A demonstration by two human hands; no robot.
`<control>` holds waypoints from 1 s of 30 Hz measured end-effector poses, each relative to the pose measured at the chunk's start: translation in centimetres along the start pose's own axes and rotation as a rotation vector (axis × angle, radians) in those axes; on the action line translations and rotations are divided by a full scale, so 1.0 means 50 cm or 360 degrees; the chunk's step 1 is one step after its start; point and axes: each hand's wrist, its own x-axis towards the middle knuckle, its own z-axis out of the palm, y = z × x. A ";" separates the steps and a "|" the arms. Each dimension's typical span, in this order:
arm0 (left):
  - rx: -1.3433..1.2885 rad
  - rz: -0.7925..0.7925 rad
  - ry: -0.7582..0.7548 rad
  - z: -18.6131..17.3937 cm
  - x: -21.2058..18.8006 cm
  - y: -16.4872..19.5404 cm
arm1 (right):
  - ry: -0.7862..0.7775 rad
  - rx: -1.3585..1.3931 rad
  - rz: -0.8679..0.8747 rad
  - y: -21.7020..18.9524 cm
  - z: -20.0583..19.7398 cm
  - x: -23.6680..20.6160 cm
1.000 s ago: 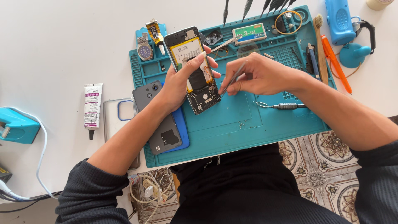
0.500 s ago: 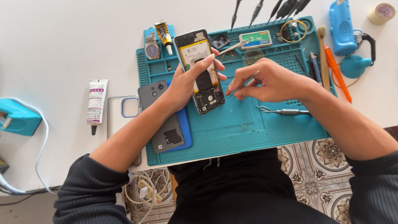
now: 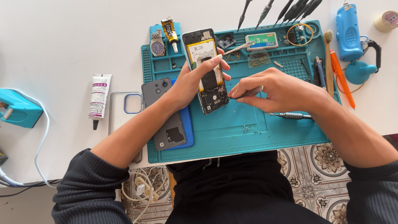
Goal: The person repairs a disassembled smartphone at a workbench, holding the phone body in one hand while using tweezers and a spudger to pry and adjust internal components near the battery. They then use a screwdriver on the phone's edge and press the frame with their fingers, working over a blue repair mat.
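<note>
Both forearms reach up over the teal mat (image 3: 248,132) on the worktop (image 3: 62,49). The left hand (image 3: 188,83) grips an opened phone (image 3: 206,70), fingers wrapped round its edges. The right hand (image 3: 277,89), knuckles up, pinches tweezers (image 3: 244,93), tip at the phone's lower end.

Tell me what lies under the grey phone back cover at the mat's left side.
A blue flat piece shows along the right edge of the grey back cover, both on the teal mat. How far the blue piece reaches beneath is covered.
</note>
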 end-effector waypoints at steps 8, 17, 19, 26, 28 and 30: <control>0.0025 0.0004 0.0009 -0.002 0.003 -0.002 | 0.0084 -0.0377 -0.0369 -0.008 0.010 -0.004; 0.0020 0.0034 -0.0013 0.004 0.001 -0.004 | -0.0038 -0.0756 -0.0447 -0.040 0.023 -0.021; 0.0005 0.0034 -0.0006 0.002 -0.002 -0.005 | -0.0106 -0.0790 -0.0413 -0.046 0.025 -0.021; 0.0010 0.0042 -0.0015 0.001 0.009 -0.012 | 0.0029 -0.0600 -0.0460 -0.021 0.029 -0.011; -0.0004 0.0036 -0.0021 0.006 0.012 -0.016 | 0.0061 -0.0512 -0.0434 -0.008 0.025 -0.011; -0.0015 0.0033 -0.0030 0.011 0.018 -0.019 | 0.0056 -0.0368 -0.0300 0.004 0.017 -0.011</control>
